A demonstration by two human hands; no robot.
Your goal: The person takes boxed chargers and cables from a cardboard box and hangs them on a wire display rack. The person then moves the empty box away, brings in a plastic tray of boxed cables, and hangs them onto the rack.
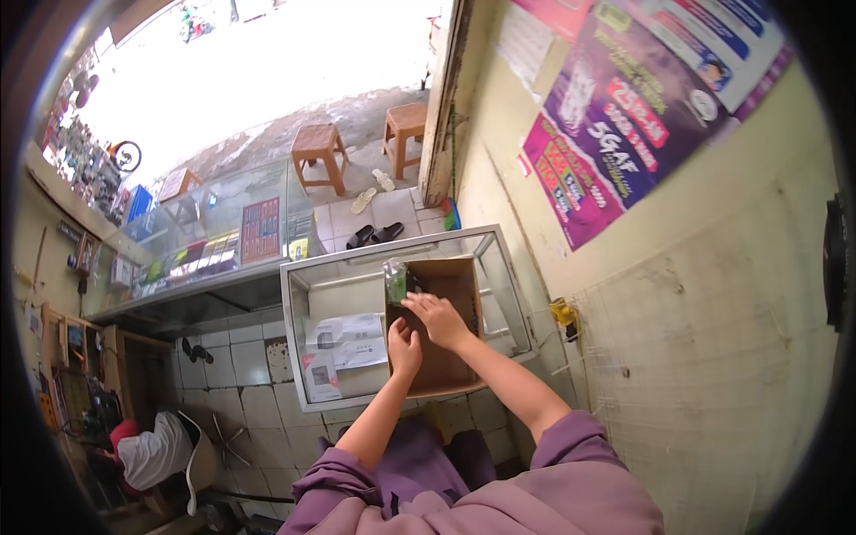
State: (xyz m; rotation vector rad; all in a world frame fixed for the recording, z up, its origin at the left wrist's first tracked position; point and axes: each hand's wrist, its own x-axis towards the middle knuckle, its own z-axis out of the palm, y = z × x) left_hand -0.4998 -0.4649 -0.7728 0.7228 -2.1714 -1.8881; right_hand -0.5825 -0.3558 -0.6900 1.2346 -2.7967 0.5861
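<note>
An opened cardboard box rests on a glass-topped display case in front of me. At its far left corner stands a clear plastic packet with something green in it. My right hand reaches over the box with its fingers stretched toward that packet; whether they touch it I cannot tell. Beside the box's left wall is my left hand, palm turned inward, fingers loosely bent and apart, with nothing visible in it. The box's inside is brown and partly hidden by my right forearm.
Printed papers lie on the left of the metal-framed display case. A longer glass counter stands beyond it at left. Postered wall closes the right side. Stools and sandals are ahead; a seated person is lower left.
</note>
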